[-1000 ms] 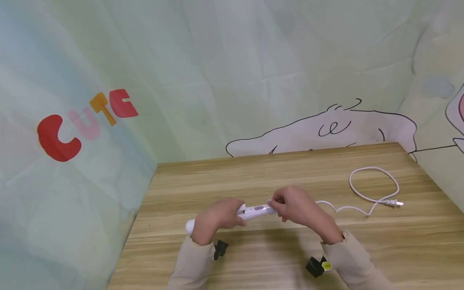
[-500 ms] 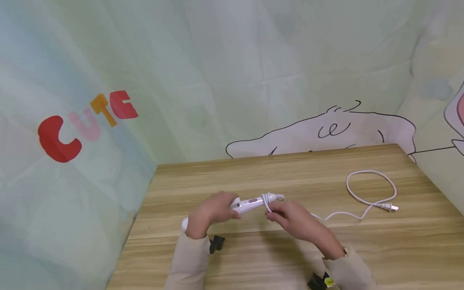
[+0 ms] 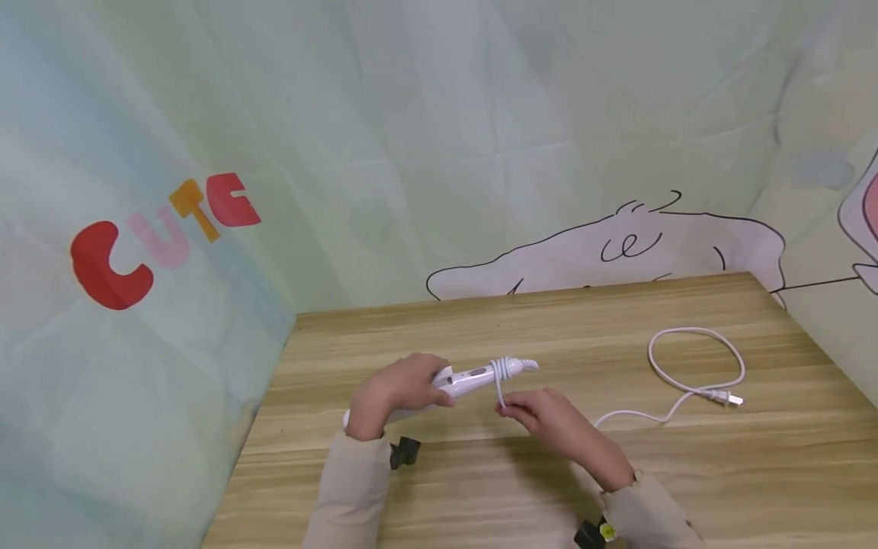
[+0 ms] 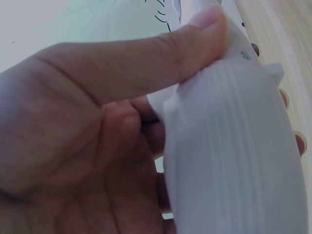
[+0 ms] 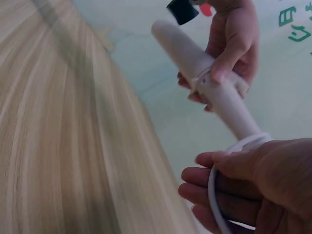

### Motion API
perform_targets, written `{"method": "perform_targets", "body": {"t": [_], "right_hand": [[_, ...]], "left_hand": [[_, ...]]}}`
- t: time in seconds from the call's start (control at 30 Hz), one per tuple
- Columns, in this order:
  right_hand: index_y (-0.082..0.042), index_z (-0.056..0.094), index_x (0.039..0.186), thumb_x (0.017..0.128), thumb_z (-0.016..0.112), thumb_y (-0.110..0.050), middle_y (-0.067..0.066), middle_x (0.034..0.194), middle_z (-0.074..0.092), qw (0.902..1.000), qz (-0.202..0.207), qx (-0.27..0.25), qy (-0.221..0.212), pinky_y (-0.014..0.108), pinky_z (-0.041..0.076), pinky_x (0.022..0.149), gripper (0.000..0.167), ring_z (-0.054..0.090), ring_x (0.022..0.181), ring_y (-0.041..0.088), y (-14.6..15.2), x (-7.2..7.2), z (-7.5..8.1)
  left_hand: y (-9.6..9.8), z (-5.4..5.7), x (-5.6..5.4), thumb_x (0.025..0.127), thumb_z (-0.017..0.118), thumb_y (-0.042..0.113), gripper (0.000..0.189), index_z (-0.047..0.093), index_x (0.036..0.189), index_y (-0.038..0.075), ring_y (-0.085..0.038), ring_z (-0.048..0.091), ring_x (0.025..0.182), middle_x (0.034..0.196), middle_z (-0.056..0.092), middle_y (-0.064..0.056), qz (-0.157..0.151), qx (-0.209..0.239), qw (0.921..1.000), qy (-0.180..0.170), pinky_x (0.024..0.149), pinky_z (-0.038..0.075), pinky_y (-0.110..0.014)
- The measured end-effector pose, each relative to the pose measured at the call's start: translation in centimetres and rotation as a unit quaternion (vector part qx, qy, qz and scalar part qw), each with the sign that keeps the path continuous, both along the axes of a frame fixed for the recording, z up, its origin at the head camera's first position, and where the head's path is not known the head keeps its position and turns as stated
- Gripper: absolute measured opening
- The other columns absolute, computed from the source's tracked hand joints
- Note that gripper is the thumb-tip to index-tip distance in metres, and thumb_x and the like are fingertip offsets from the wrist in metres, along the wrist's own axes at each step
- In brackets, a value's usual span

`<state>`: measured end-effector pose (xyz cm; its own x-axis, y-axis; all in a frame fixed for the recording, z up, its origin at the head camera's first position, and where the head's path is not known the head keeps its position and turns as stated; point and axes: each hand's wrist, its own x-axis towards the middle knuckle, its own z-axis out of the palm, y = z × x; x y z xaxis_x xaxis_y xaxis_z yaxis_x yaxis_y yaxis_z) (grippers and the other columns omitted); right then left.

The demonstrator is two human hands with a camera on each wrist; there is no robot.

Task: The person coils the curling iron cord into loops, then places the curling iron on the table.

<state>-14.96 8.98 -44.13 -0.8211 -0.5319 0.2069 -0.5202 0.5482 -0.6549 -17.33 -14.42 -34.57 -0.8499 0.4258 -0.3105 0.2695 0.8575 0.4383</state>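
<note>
A white curling iron (image 3: 469,380) is held above the table, its cord end up and to the right. My left hand (image 3: 406,383) grips it round the middle; in the left wrist view the thumb lies over the ribbed white body (image 4: 234,146). Several turns of white cord (image 3: 504,369) go round the handle near the cord end. Just below that, my right hand (image 3: 549,419) pinches the cord between thumb and fingertips. In the right wrist view the cord (image 5: 212,192) runs down across the right palm.
The rest of the cord (image 3: 631,412) trails over the wooden table (image 3: 480,488) to a loop at the right, with a two-pin plug (image 3: 727,397) at its end. Printed cloth (image 3: 384,175) hangs behind and at the left. Black wrist-worn blocks (image 3: 405,453) hang by both sleeves.
Cord has been wound round the handle in more turns. The right hand moved from the cord end to below the handle. The trailing cord and plug slid slightly left.
</note>
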Motion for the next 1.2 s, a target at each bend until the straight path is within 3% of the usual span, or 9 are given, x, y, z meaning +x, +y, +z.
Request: {"method": "perform_targets", "body": {"t": [0.27,0.47,0.57,0.73,0.9,1.0,1.2], "right_hand": [[-0.005,0.073,0.101,0.093,0.061,-0.021,0.002,0.088,0.073,0.9962,-0.010,-0.072,-0.048,0.021,0.049,0.061,0.021,0.060,0.070,0.007,0.6,-2.1,-2.4],[0.000,0.069,0.101,0.092,0.062,-0.015,0.011,0.090,0.073,0.9823,0.001,-0.140,-0.125,0.034,0.056,0.065,0.018,0.070,0.080,0.024,2.0,-4.1,-3.2],[0.004,0.068,0.101,0.094,0.059,-0.011,0.015,0.089,0.073,0.9767,0.013,-0.142,-0.160,0.039,0.056,0.067,0.018,0.070,0.082,0.029,2.7,-4.9,-2.9],[0.010,0.067,0.099,0.091,0.054,0.003,0.019,0.088,0.072,0.9782,0.043,-0.124,-0.160,0.041,0.056,0.069,0.017,0.070,0.080,0.029,3.8,-6.1,-1.8],[0.010,0.066,0.100,0.089,0.054,0.007,0.019,0.087,0.071,0.9759,0.048,-0.129,-0.169,0.045,0.055,0.068,0.017,0.070,0.076,0.024,4.3,-6.6,-0.9],[0.009,0.066,0.101,0.087,0.055,0.009,0.017,0.084,0.071,0.9788,0.053,-0.126,-0.152,0.044,0.055,0.066,0.018,0.069,0.073,0.024,4.5,-6.8,-0.6],[0.005,0.069,0.104,0.084,0.062,0.007,0.014,0.090,0.072,0.9913,0.048,-0.083,-0.090,0.028,0.054,0.064,0.021,0.065,0.074,0.019,5.0,-7.0,-0.1]], "left_hand": [[-0.1,-0.3,-0.4,0.084,0.073,0.022,0.017,0.063,0.096,0.015,-0.015,0.054,0.076,0.087,0.062,0.001,-0.023,0.012,0.9997,0.004,0.071,0.045,-0.033],[0.1,-0.7,-0.4,0.085,0.072,0.021,0.016,0.063,0.098,0.015,-0.014,0.054,0.078,0.089,0.062,0.002,-0.056,0.051,0.9970,0.017,0.074,0.045,-0.034],[0.1,-1.0,-0.3,0.085,0.072,0.021,0.016,0.063,0.097,0.016,-0.013,0.054,0.078,0.089,0.062,0.003,-0.062,0.061,0.9959,0.024,0.074,0.045,-0.033],[0.1,-1.3,-0.4,0.085,0.072,0.022,0.022,0.063,0.104,0.015,-0.012,0.054,0.081,0.094,0.063,0.004,-0.065,0.073,0.9944,0.040,0.076,0.045,-0.033],[0.0,-1.8,-0.3,0.087,0.069,0.025,0.026,0.062,0.111,0.017,-0.011,0.054,0.079,0.094,0.062,0.004,-0.078,0.096,0.9908,0.054,0.074,0.045,-0.030],[0.0,-2.1,-0.3,0.088,0.068,0.027,0.026,0.062,0.112,0.018,-0.010,0.054,0.076,0.092,0.061,0.006,-0.090,0.111,0.9880,0.058,0.071,0.045,-0.027],[0.2,-2.6,-0.1,0.088,0.068,0.028,0.029,0.063,0.115,0.017,-0.008,0.053,0.078,0.095,0.062,0.007,-0.109,0.120,0.9825,0.092,0.073,0.044,-0.026]]}}
